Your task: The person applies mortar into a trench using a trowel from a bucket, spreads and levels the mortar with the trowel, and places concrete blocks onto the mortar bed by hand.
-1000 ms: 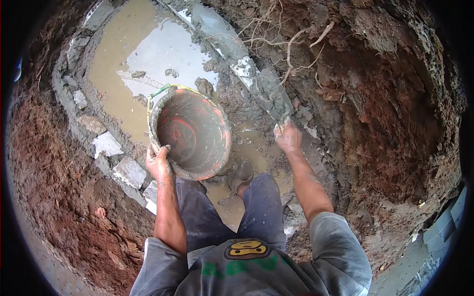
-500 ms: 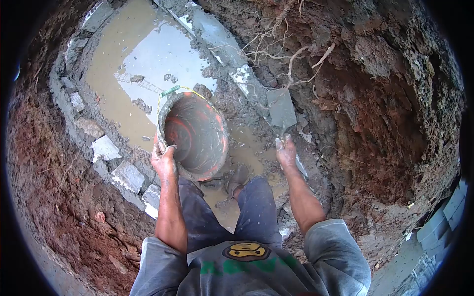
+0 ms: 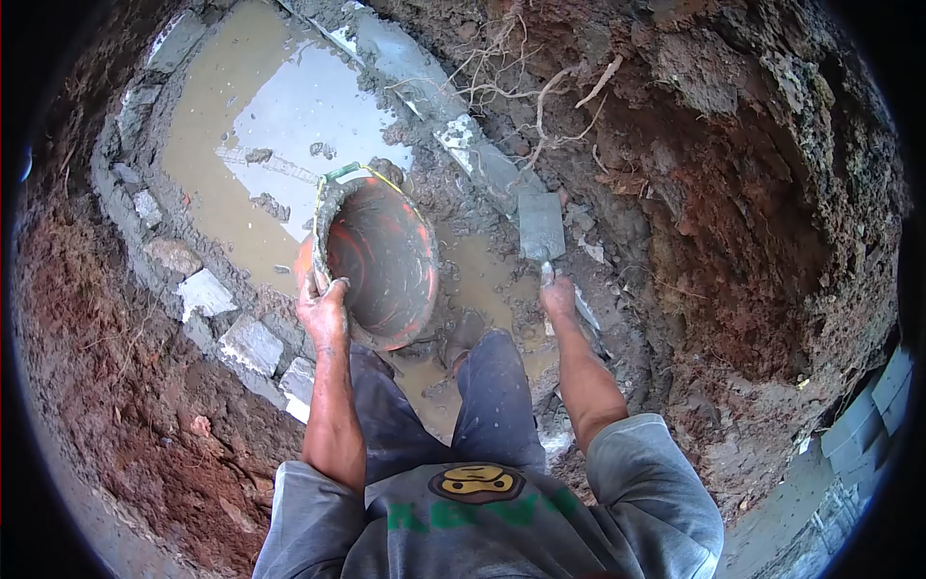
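My left hand (image 3: pixel 323 307) grips the near-left rim of a mud-coated orange bucket (image 3: pixel 386 261), whose mouth is tilted toward me and whose inside is smeared with grey mortar. A green grip on a yellow handle lies against its far rim. My right hand (image 3: pixel 558 294) is closed round the handle of a trowel (image 3: pixel 541 226), its flat grey blade pointing away from me. The blade is over the near end of a mortar-covered wall strip (image 3: pixel 482 159).
Muddy water (image 3: pixel 217 145) fills the trench floor. A curved row of stones (image 3: pixel 251 344) set in mortar runs along the left. Roots (image 3: pixel 545 106) hang from the earth bank (image 3: pixel 752 232) at right. Grey blocks (image 3: pixel 858 434) lie at the lower right.
The trowel has come back from the wall strip's end, and its blade now shows flat. The bucket has tilted further to the side, with my left hand still on its rim.
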Tool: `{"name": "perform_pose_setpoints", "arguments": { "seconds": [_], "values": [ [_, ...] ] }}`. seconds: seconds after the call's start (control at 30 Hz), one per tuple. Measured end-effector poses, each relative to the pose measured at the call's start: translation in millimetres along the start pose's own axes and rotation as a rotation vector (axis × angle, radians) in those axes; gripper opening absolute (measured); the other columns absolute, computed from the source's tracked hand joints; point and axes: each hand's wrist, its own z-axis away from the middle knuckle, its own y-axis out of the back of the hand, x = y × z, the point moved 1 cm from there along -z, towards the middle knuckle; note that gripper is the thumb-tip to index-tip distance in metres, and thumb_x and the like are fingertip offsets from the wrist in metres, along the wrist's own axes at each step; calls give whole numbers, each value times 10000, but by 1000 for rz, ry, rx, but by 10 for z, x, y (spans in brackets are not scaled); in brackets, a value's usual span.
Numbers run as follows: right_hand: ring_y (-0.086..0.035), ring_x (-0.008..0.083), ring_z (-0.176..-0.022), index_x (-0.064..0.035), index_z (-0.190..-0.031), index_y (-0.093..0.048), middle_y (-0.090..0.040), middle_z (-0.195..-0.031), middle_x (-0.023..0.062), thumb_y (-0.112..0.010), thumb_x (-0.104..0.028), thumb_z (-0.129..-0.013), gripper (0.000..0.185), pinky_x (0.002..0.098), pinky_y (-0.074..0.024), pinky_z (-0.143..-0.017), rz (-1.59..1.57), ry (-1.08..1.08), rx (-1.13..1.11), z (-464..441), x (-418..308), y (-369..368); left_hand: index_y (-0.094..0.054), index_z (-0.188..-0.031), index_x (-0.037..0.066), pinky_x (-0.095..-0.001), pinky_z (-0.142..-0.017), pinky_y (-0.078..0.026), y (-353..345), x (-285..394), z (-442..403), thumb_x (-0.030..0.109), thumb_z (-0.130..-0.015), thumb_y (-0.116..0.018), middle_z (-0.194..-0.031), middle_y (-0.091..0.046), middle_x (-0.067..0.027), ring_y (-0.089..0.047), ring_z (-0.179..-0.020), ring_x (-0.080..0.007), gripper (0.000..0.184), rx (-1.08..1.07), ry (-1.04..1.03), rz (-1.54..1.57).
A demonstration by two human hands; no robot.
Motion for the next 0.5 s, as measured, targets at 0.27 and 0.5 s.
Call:
{"name": "perform_pose_setpoints", "arguments": {
  "seconds": [0.27,0.5],
  "values": [
    [-582,469,-986,-5,-1065,-598,-620,-1008,298,-424,-447,-929,495,522,-464,-855,-75,81,-98,-262,-946,-80,-532,-1170,-85,-269,-823,-441,-122,12,15,-45,-712,-641,-1049,-588,-70,-546,-925,-146,473,13,-11,117],
    [-549,429,-1099,21,-1087,-608,-588,-1137,282,-431,-394,-929,479,478,-444,-932,78,19,-149,-158,-1383,341,-506,-1209,-104,-272,-860,-444,-80,218,-28,-43,-725,-637,-1139,-582,-105,-556,-990,-168,505,-18,31,78]
  ]
}}
